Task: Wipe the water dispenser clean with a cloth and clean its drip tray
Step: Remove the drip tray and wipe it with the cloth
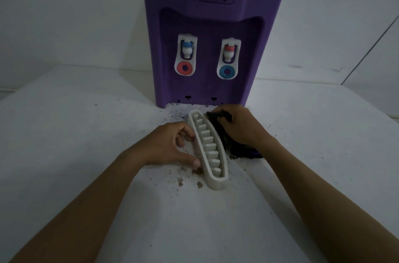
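Steadies the drip tray (208,148) w/ the left hand (170,144): fingers (185,133) curled onto the near long rim, thumb (195,162) braced lower on the same rim, so pinching the tray's wall. Holds it tipped up on one long side, grille ribs showing, prob. so the outer face is reachable and loose dirt can drop out. Sits mid-counter (86,122), slantwise, far end just short of the water dispenser (207,25) at the back edge. Not hooked into the base slots (188,97) (both bare, so plainly off for cleaning).

Grips a dark cloth (218,129) bunched in the right hand (239,126), fingers curled round the wad, pressed against the tray's right side and touching it. Trails the rest of the cloth on the counter under the wrist. Bunched like that prob. for a firm scrubbing pad. Works as a clamp, by the look of it: left hand as backstop vs. the cloth's push, so no sliding on the smooth counter.

Brown crumbs (180,183) & specks on the counter all round the tray, thickest by its near end and toward the dispenser's foot, likely out of the tray.

Looks like the tray-cleaning step. Leaves the dispenser body & both taps (186,51) untouched at this moment; cannot tell whether wiped yet. Needs a counter sweep afterwards too.
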### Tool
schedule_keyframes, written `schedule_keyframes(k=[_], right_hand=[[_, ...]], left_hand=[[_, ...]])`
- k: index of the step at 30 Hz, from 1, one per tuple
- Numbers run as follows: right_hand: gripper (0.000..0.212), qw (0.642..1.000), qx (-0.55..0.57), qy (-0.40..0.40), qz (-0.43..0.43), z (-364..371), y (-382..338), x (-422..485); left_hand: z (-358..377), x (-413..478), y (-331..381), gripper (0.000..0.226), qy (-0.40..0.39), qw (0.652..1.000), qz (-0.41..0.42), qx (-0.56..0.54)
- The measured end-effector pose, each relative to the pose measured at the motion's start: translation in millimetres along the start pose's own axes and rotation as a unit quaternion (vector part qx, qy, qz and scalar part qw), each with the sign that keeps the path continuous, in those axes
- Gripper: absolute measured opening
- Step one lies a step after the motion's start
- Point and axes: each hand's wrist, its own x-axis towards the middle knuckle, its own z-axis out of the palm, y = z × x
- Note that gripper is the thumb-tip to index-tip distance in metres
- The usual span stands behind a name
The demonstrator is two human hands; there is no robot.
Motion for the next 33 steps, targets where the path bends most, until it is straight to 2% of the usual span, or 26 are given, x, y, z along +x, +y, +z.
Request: schedule_keyframes(k=[2,4,7,9,15,22,33], right_hand=[[0.028,1.0,-0.001,-0.008,-0.013,8,-2,9],[0.028,0.999,-0.005,-0.023,-0.027,13,-3,12],[0.028,0.999,-0.003,-0.037,-0.036,8,-2,9],[0.029,0.998,-0.008,-0.05,-0.049,5,-2,5],[0.029,0.995,-0.014,-0.066,-0.072,-2,-2,-13],[0.029,0.992,-0.013,-0.108,-0.068,-19,-2,-35],[0.029,0.989,-0.013,-0.133,-0.064,-37,-7,-77]], left_hand=[[-1,5,-1,0.079,0.034,0.999,-0.002,-0.023],[-4,12,-1,0.096,0.064,0.997,-0.003,-0.035],[-11,25,-5,0.122,0.046,0.999,-0.001,-0.024],[-13,31,-11,0.129,0.026,0.999,-0.005,-0.025],[-5,39,-20,0.122,0.003,0.999,0.022,-0.027],[-5,39,-22,0.128,0.025,0.999,0.03,-0.028],[-2,37,-17,0.118,0.059,0.998,0.031,-0.022]])
